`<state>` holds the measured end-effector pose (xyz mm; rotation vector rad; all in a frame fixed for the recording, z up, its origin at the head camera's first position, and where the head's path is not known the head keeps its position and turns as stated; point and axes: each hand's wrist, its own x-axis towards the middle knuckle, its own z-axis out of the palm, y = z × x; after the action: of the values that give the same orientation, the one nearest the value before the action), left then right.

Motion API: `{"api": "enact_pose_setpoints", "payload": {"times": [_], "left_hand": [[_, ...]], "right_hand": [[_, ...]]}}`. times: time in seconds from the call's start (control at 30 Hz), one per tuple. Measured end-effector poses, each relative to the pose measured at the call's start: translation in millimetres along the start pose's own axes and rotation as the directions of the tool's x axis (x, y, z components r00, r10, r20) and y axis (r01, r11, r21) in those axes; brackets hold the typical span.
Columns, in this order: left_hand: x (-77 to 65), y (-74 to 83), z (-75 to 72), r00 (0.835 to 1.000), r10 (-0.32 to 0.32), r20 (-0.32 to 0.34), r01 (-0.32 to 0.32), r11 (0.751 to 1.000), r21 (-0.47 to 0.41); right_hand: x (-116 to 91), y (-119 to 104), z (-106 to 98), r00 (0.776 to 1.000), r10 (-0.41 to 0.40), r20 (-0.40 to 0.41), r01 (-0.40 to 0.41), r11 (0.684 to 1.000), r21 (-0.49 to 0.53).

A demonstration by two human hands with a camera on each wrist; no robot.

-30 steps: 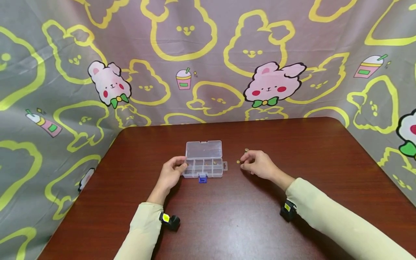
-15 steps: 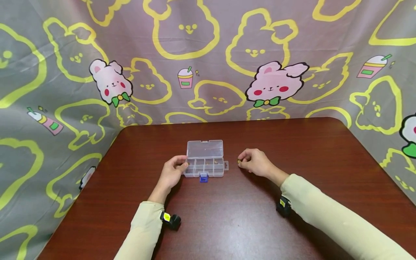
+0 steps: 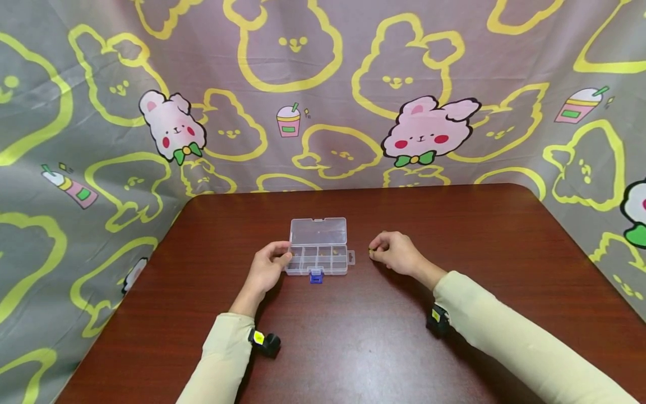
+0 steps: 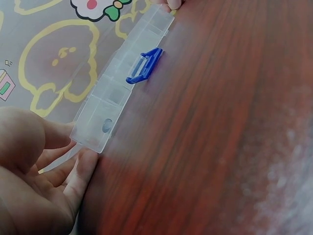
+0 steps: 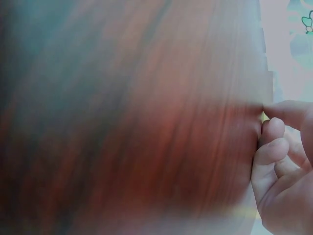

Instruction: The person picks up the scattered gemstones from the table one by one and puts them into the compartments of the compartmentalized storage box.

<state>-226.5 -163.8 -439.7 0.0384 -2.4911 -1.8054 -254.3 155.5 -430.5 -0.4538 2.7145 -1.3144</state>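
The desk (image 3: 348, 342) is dark reddish brown with streaky grain and rounded far corners, and pale light glares off its near part. Grey cloth (image 3: 333, 106) rises behind it and along both sides, creased and printed with yellow outlines, white rabbits and pink cups. The clear box (image 3: 309, 272) sits on the desk left of centre, its lid (image 3: 318, 231) raised at the back, its blue latch (image 3: 316, 277) at the front and small yellowish bits (image 3: 335, 252) in its back row of compartments. The left hand (image 3: 269, 265) grips the box's left end between thumb and fingers. The right hand (image 3: 397, 252), well apart from the left and just right of the box, is nearly closed, pinching a tiny yellow piece (image 3: 370, 251) mostly hidden by its fingertips. Pale sleeves (image 3: 525, 331) cover both forearms, with a black camera (image 3: 271, 345) at each wrist
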Motion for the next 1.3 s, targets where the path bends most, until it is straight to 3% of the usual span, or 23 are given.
{"api": "enact_pose_setpoints", "payload": {"times": [0.67, 1.3], "left_hand": [[0.5, 0.2, 0.4, 1.0, 0.011, 0.002, -0.011, 1.0, 0.0], [0.5, -2.2, -0.1, 1.0, 0.015, 0.003, -0.015, 1.0, 0.014]], "right_hand": [[-1, 0, 1, 0.998, -0.063, -0.009, 0.062, 0.993, -0.105], [-11, -5, -7, 0.996, -0.014, 0.084, 0.014, 1.0, 0.002]]}}
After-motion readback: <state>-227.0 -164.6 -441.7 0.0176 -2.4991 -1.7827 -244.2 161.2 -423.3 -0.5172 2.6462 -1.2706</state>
